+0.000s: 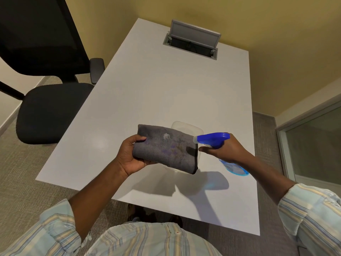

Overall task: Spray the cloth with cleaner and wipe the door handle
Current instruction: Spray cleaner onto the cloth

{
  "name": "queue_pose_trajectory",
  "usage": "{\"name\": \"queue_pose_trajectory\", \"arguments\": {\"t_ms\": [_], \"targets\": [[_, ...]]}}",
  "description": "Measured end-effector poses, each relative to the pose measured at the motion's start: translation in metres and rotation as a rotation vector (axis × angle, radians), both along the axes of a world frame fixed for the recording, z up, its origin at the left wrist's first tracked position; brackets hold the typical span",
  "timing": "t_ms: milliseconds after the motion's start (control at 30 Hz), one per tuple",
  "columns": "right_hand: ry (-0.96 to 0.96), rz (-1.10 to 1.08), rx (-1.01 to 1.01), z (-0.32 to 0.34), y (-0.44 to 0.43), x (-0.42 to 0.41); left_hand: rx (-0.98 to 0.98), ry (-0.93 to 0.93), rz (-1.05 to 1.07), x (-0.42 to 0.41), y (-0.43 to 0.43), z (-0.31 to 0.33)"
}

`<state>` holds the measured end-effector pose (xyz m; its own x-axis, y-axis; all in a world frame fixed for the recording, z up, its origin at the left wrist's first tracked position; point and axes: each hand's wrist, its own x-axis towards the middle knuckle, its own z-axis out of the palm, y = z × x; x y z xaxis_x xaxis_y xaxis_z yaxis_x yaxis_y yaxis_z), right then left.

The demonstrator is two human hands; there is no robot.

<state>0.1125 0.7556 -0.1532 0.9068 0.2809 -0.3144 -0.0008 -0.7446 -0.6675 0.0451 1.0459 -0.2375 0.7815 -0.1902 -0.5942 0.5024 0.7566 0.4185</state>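
Observation:
My left hand (130, 157) grips a folded grey cloth (166, 148) by its left end and holds it above the white table (166, 85). The cloth shows stains and a small white spot. My right hand (224, 149) holds a spray bottle (214, 138) with a blue trigger head and pale blue liquid. Its nozzle points left at the cloth's right edge, almost touching it. A finger rests on the trigger. No door handle is in view.
A clear plastic container (188, 127) stands on the table behind the cloth. An open cable hatch (191, 41) sits at the table's far end. A black office chair (49, 109) stands to the left. A glass panel (313, 145) is at the right.

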Motion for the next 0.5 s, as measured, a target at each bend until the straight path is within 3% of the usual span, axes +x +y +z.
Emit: {"name": "queue_pose_trajectory", "arguments": {"t_ms": [500], "targets": [[0.054, -0.018, 0.102, -0.001, 0.004, 0.006, 0.020, 0.000, -0.034, 0.004, 0.008, -0.001]]}}
